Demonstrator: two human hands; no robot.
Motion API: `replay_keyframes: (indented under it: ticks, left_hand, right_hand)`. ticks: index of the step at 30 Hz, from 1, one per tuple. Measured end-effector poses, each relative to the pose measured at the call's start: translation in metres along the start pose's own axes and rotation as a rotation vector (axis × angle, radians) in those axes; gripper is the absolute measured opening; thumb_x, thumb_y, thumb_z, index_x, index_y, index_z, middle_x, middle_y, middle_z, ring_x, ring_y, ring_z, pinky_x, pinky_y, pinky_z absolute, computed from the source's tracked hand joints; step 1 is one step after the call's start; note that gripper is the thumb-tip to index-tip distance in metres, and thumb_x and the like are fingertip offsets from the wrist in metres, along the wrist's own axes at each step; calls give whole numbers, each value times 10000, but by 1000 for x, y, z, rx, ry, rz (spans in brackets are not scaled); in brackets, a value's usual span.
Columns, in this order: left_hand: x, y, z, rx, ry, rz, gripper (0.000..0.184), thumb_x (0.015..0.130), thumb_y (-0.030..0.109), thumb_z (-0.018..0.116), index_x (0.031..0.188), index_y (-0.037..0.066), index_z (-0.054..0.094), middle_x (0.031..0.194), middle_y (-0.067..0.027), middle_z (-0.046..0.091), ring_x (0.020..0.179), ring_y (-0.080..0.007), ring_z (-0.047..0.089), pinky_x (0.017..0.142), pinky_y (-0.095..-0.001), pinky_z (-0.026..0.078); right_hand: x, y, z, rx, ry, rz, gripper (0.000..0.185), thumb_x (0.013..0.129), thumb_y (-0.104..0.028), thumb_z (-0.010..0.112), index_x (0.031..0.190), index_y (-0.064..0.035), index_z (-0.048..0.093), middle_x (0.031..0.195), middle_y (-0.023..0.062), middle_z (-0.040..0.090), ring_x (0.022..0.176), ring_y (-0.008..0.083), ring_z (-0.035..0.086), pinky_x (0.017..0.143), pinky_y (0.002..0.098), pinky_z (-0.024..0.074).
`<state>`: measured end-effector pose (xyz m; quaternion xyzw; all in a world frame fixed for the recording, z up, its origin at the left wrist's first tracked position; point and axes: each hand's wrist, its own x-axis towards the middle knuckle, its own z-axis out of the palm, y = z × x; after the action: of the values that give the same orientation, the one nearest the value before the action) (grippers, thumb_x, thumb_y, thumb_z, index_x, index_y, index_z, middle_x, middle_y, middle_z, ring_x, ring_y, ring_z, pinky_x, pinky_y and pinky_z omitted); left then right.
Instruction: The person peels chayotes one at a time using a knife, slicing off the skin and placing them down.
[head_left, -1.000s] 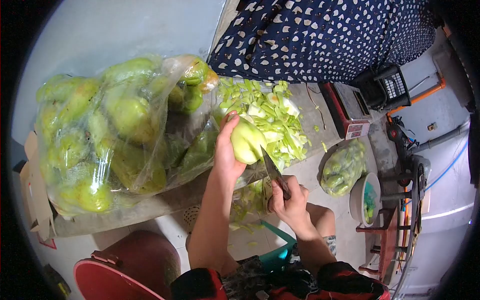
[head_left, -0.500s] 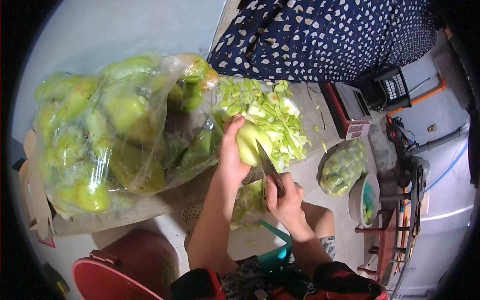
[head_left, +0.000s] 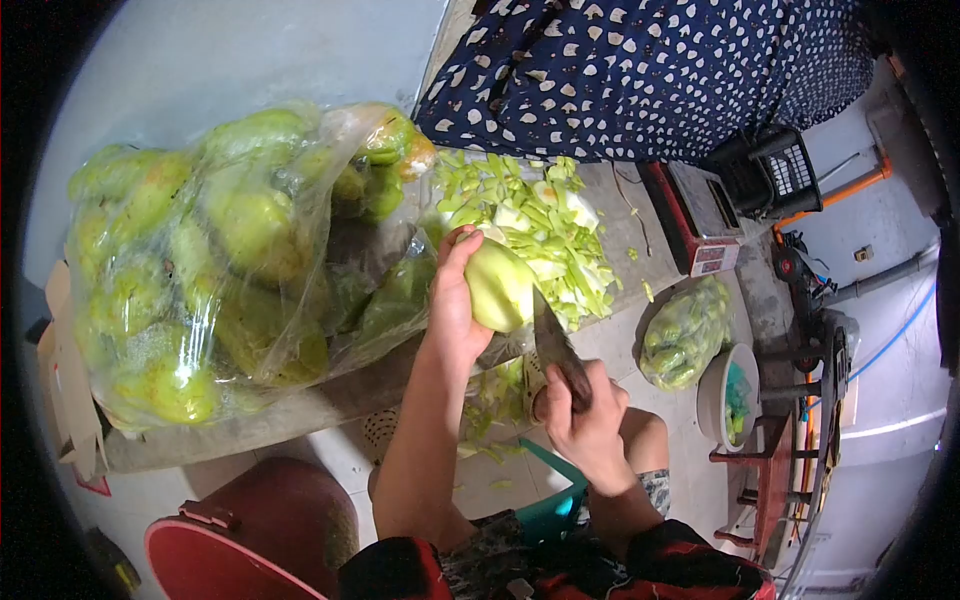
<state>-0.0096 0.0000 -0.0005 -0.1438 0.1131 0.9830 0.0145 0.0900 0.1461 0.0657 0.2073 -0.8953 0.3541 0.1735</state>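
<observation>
My left hand (head_left: pixel 457 300) is wrapped round a pale green, peeled fruit (head_left: pixel 500 287), held over the edge of the concrete ledge (head_left: pixel 210 436). In my right hand (head_left: pixel 588 418) is a dark-bladed knife (head_left: pixel 556 346), its tip at the right side of the fruit. Behind the fruit lies a heap of green peelings (head_left: pixel 545 235) on the ledge. A clear plastic bag (head_left: pixel 250 235) full of large green fruits lies to the left of my left hand.
A red bin (head_left: pixel 250 530) stands at the lower left. Right of the peelings is a red scale (head_left: pixel 690 220), near a black crate (head_left: pixel 785 175). On the floor are a bag of green pieces (head_left: pixel 687 335), a white bucket (head_left: pixel 713 395) and more peelings (head_left: pixel 492 410).
The knife first moved left across the face of the fruit, then came back right to its edge. My right hand has shifted slightly right and down. The fruit has turned a little.
</observation>
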Motion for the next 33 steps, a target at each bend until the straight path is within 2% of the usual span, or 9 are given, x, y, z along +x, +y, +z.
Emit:
replay_keyframes:
  ticks: [5, 6, 7, 12, 14, 17, 27, 30, 33]
  left_hand:
    - [2, 0, 2, -25, 37, -18, 182, 917, 188, 584, 1083, 186, 508, 1035, -16, 538, 964, -190, 565, 829, -372, 496]
    - [0, -1, 2, -17, 34, -20, 184, 919, 187, 581, 1088, 185, 508, 1038, -13, 536, 969, -188, 561, 838, -372, 491]
    - [-2, -1, 4, -6, 28, -23, 186, 921, 185, 578, 1093, 184, 508, 1040, -10, 534, 974, -185, 557, 847, -372, 486]
    - [0, 4, -2, 33, -32, -3, 160, 910, 171, 585, 1056, 151, 523, 1015, -16, 544, 944, -185, 566, 821, -355, 495]
    - [5, 3, -10, 71, -82, 57, 97, 903, 172, 577, 990, 134, 558, 943, -75, 624, 844, -265, 625, 781, -435, 540]
    - [3, 3, -8, 62, -75, 43, 79, 882, 141, 578, 952, 130, 541, 908, -81, 608, 824, -276, 622, 766, -451, 542]
    - [-3, 1, 1, 138, -23, 104, 76, 862, 119, 578, 930, 103, 548, 814, -78, 583, 744, -241, 604, 694, -385, 526]
    - [-3, -4, 3, 11, 7, -29, 83, 861, 137, 577, 923, 94, 542, 815, -72, 581, 724, -232, 601, 671, -376, 526]
    - [-8, 0, 10, 352, 34, 197, 104, 859, 179, 590, 917, 101, 552, 795, -92, 609, 703, -261, 623, 655, -384, 540]
  right_hand:
    - [5, 9, 18, 20, 12, 39, 200, 867, -45, 652, 765, -12, 484, 519, 130, 506, 399, 235, 511, 424, 323, 377]
    - [3, 10, 14, -29, -47, 66, 187, 868, -45, 653, 796, -3, 485, 616, 181, 587, 518, 342, 614, 472, 368, 466]
    - [2, 9, 12, -30, -46, 72, 187, 868, -45, 653, 796, -3, 485, 616, 181, 587, 518, 342, 614, 472, 368, 466]
    - [0, 5, 2, 90, -72, 168, 219, 892, -69, 645, 773, -19, 468, 543, 132, 543, 440, 233, 576, 439, 317, 422]
    - [-2, 4, 0, 99, -68, 162, 230, 895, -74, 644, 767, -21, 461, 536, 127, 537, 432, 222, 567, 434, 310, 414]
    - [-4, 4, 2, 120, -59, 168, 246, 897, -78, 645, 757, -22, 451, 527, 121, 529, 422, 200, 552, 426, 302, 405]
    - [-7, 9, 16, 97, 18, 89, 208, 886, -50, 645, 771, -3, 478, 537, 124, 536, 449, 143, 546, 440, 282, 402]
    - [-3, 10, 22, 126, 94, 36, 202, 890, -51, 641, 773, -1, 484, 537, 128, 537, 454, 142, 550, 444, 285, 404]
    - [1, 17, 19, 121, -16, 123, 218, 893, -51, 634, 757, -5, 470, 535, 130, 536, 449, 150, 551, 439, 291, 404]
